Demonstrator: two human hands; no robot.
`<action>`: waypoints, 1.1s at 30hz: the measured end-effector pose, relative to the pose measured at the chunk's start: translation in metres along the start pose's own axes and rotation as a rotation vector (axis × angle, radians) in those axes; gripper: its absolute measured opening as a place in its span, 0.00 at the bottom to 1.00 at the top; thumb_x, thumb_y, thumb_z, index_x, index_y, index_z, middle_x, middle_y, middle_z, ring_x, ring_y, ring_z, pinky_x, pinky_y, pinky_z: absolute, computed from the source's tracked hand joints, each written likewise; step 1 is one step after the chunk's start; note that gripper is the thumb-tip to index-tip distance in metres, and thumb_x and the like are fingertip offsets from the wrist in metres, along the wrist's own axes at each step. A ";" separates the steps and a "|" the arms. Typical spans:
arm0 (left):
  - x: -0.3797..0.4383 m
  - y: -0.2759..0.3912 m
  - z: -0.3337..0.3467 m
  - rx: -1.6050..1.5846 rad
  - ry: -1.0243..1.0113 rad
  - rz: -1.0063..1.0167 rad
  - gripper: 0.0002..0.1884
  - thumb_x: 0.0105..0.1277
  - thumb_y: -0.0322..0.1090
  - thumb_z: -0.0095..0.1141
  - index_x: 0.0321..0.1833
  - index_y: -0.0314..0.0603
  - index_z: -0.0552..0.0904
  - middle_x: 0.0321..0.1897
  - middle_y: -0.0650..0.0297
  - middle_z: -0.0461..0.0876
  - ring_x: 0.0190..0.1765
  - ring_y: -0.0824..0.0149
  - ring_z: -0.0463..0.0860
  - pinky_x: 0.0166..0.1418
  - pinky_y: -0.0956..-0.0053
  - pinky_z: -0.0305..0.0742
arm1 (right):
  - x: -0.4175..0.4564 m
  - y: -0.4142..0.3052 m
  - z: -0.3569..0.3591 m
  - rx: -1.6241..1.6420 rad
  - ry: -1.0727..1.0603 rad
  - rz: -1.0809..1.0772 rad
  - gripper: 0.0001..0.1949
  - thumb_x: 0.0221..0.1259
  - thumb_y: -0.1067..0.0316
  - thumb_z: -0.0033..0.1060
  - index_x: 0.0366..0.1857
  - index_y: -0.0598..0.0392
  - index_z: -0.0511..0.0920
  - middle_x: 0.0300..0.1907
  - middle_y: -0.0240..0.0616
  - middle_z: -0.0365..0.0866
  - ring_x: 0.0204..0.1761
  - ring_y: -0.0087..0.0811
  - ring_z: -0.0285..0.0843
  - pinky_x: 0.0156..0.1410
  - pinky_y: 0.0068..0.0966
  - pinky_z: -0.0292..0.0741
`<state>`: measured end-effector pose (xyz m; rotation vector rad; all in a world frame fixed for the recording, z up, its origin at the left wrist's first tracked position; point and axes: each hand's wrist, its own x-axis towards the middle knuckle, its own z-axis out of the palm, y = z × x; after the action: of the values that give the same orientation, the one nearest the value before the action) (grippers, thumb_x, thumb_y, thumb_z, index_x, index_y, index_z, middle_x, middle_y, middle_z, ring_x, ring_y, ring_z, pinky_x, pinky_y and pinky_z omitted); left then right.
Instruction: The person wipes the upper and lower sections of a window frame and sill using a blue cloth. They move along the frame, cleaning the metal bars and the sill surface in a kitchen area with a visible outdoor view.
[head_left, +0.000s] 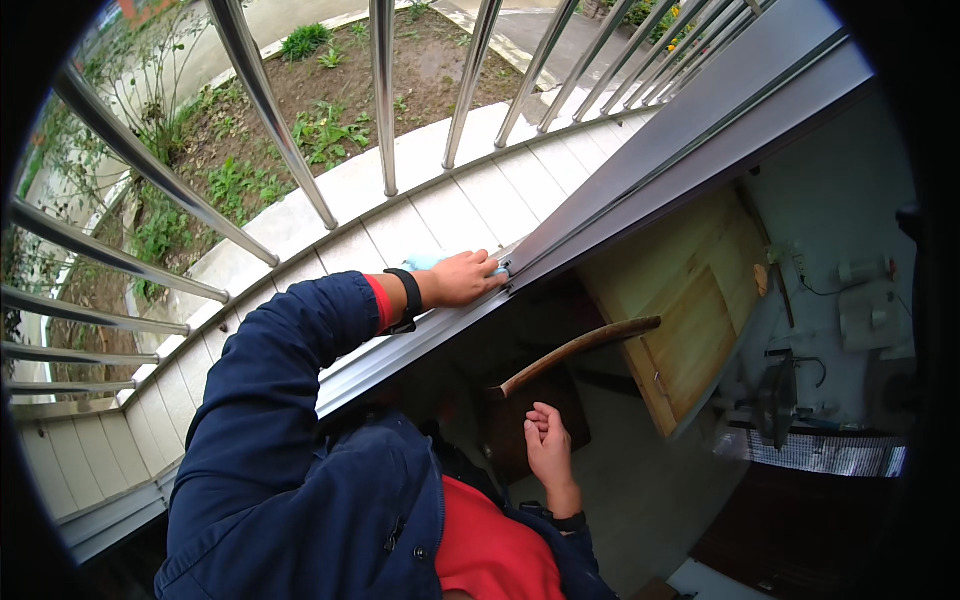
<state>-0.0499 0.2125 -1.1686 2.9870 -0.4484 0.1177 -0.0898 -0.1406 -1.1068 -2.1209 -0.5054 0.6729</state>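
My left hand (466, 279) presses a light blue cloth (424, 261) down on the metal window track (420, 341), right beside the edge of the sliding window frame (600, 196). Part of the cloth shows past the wrist and a bit more at the fingertips; the palm hides the rest. My right hand (550, 450) hangs in the air on the indoor side, with its fingers loosely bent and nothing visible in it. Just beyond it is a curved wooden bar (577, 351), which looks like part of a chair.
Upright metal bars (384, 97) stand along the outer edge of the tiled sill (450, 214), with a planted bed (405, 82) outside. Indoors are a wooden panel (682, 330) with a handle, a dark seat (529, 427) and a dark surface (810, 525) at the lower right.
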 end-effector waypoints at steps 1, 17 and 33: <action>0.000 -0.001 0.004 0.029 0.027 0.021 0.19 0.71 0.33 0.43 0.62 0.45 0.77 0.47 0.58 0.75 0.52 0.59 0.74 0.52 0.69 0.74 | 0.000 0.001 0.001 -0.001 0.006 -0.011 0.16 0.67 0.72 0.57 0.57 0.60 0.73 0.45 0.39 0.81 0.40 0.24 0.79 0.46 0.22 0.79; 0.019 0.019 -0.025 -0.263 -0.268 -0.346 0.17 0.71 0.35 0.42 0.56 0.40 0.79 0.51 0.51 0.79 0.57 0.50 0.77 0.56 0.60 0.77 | 0.001 -0.001 -0.008 -0.083 0.010 -0.025 0.18 0.65 0.73 0.58 0.58 0.59 0.72 0.45 0.39 0.81 0.40 0.25 0.79 0.46 0.22 0.79; -0.001 0.014 -0.012 -0.280 -0.031 -0.226 0.16 0.67 0.30 0.46 0.56 0.42 0.78 0.49 0.53 0.72 0.53 0.52 0.75 0.54 0.64 0.79 | -0.001 0.014 -0.004 -0.096 0.018 -0.047 0.17 0.65 0.73 0.59 0.57 0.60 0.73 0.44 0.41 0.81 0.38 0.27 0.79 0.44 0.23 0.80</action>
<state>-0.0556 0.2010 -1.1556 2.7408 -0.1155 -0.0121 -0.0868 -0.1519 -1.1158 -2.1962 -0.5863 0.6133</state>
